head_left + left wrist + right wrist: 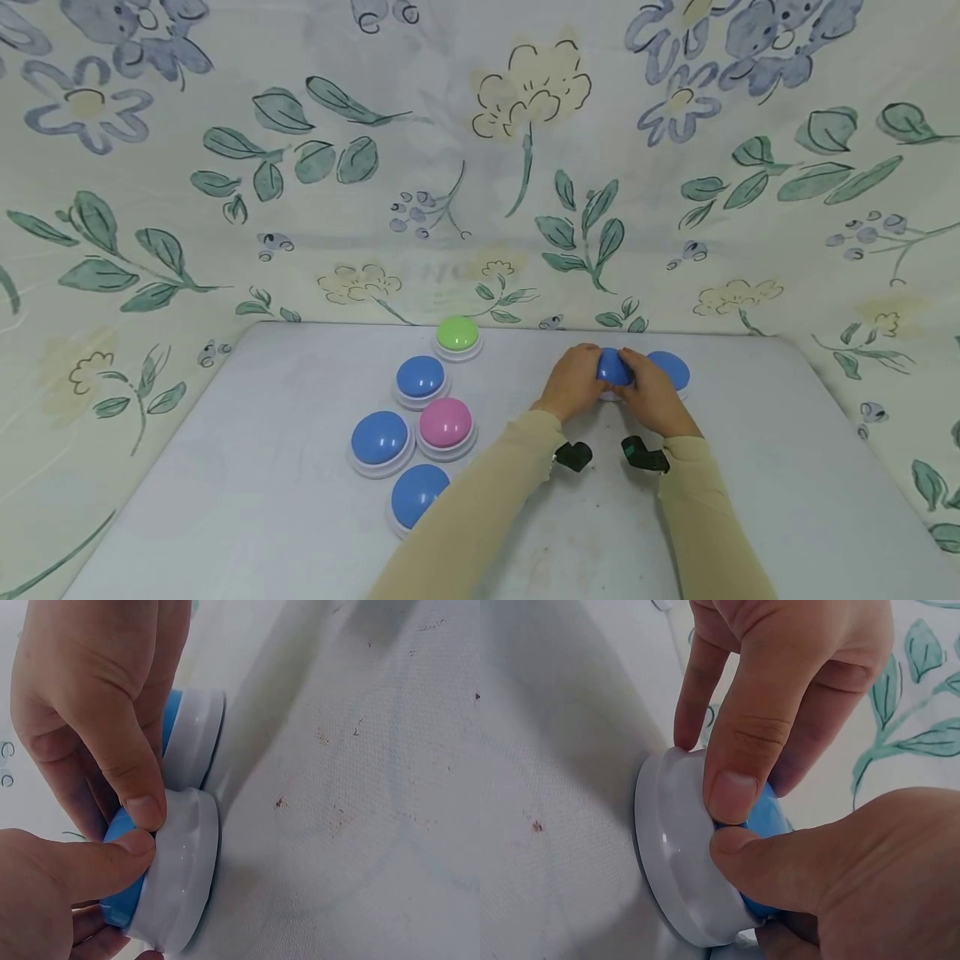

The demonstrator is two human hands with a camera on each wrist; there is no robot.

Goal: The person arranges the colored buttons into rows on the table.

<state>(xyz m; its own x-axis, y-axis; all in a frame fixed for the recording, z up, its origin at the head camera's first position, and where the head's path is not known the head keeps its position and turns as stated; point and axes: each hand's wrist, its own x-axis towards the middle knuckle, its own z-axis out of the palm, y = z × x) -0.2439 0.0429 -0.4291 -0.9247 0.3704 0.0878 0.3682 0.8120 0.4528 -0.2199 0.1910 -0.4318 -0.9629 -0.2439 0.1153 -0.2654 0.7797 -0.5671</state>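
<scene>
Both hands hold one blue push button with a domed top and a white base, at the back right of the table. My left hand grips its left side, and my right hand its right side. In the left wrist view the thumbs of the left hand and right hand meet where the dome joins the white base. The fingers curl round the far side, partly hidden. Just right of it sits a second blue button, partly covered by the right hand.
To the left stand a green button, a pink button and several blue buttons. The left sleeve overlaps the nearest blue button. A flowered cloth rises behind the white table.
</scene>
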